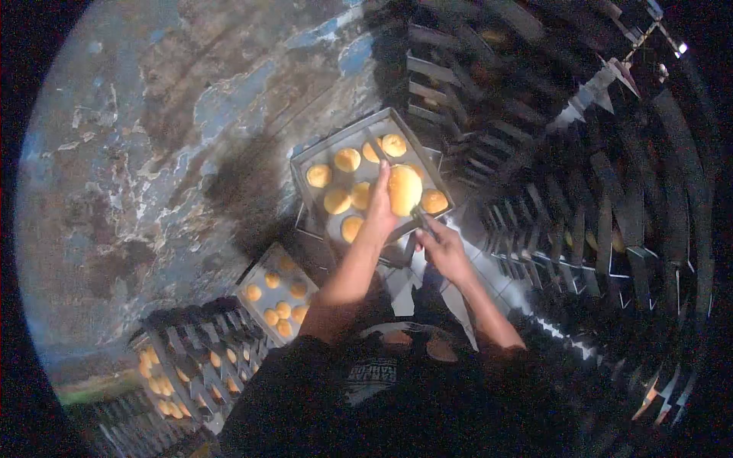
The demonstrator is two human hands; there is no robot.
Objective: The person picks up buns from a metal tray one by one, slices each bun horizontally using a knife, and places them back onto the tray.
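My left hand (pixel 381 204) is closed on a round golden bread bun (pixel 405 191), held up over a square metal tray (pixel 345 132). Several more buns lie spaced out in that tray, some partly hidden behind the hand. Just right of the held bun, my right hand (pixel 446 249) grips a thin dark tool (pixel 418 217) whose tip is close to the bun's lower edge. Whether the tool is a knife I cannot tell, and whether it touches the bun is also unclear.
A second tray of buns (pixel 269 314) stands at lower left, beside a rack (pixel 202 366) loaded with more buns. Tall dark metal racks (pixel 527 237) line the right side. A peeling wall (pixel 183 153) rises on the left. Pale floor tiles (pixel 489 263) show below.
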